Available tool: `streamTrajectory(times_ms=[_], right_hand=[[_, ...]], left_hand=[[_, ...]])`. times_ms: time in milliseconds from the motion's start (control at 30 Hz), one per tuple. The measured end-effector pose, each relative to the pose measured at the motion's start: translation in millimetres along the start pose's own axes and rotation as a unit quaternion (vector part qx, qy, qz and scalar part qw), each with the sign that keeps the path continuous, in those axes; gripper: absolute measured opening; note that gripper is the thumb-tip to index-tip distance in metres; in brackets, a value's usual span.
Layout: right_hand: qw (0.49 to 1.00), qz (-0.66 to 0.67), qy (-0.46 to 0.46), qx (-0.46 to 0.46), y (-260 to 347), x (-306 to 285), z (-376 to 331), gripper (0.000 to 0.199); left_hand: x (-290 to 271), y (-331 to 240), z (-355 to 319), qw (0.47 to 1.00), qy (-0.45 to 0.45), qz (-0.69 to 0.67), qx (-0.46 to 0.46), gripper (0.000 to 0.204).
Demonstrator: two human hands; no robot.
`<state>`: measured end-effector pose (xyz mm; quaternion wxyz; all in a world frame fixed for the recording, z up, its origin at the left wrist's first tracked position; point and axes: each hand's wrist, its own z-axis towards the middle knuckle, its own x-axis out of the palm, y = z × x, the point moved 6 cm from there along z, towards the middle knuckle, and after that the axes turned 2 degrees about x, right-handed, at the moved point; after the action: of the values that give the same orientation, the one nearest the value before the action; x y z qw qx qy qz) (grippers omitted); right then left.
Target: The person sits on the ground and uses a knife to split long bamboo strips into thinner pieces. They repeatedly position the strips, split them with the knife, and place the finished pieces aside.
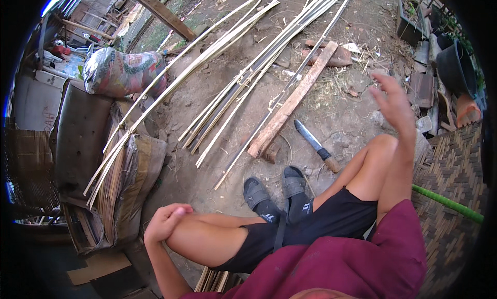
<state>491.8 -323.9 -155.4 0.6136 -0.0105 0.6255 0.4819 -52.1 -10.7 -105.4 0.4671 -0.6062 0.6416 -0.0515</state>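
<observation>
My left hand (164, 222) rests on my left knee, its fingers loosely bent over it and holding nothing. Raised above my right knee, my right hand (391, 99) has its fingers apart and is empty. A big knife (310, 138) with a dark-wrapped wooden handle lies on the ground beyond my right leg. Beside it a rough wooden plank (295, 99) slopes across a small block. Long split bamboo strips (248, 79) lie in a tied bundle left of the plank. More pale strips (207, 53) rest farther left, their near ends over a worn, stuffed container (147, 164).
A full plastic sack (124, 71) stands at the far left beside a dark padded panel (80, 138). On the right are a black bucket (455, 68), a planter (410, 19), a woven bamboo mat (450, 237) and a green pole (448, 201). A wooden post (160, 13) slants at the top.
</observation>
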Motion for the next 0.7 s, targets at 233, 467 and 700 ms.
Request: streamTrajectory(times_ms=[233, 467, 700], right_hand=[[0.952, 0.207, 0.147, 0.172, -145.2, 58.1, -41.8, 0.037], [0.872, 0.303, 0.234, 0.304, -131.7, 218.7, -181.9, 0.054], [0.809, 0.349, 0.331, 0.338, -12.2, 183.9, -216.1, 0.062]], left_hand=[[-12.4, 29.9, 49.4, 0.956, -0.071, -0.275, 0.074, 0.043], [63.8, 160.3, 216.6, 0.956, -0.226, 0.160, 0.095, 0.049], [129.1, 186.0, 272.1, 0.934, -0.168, 0.303, -0.085, 0.042]])
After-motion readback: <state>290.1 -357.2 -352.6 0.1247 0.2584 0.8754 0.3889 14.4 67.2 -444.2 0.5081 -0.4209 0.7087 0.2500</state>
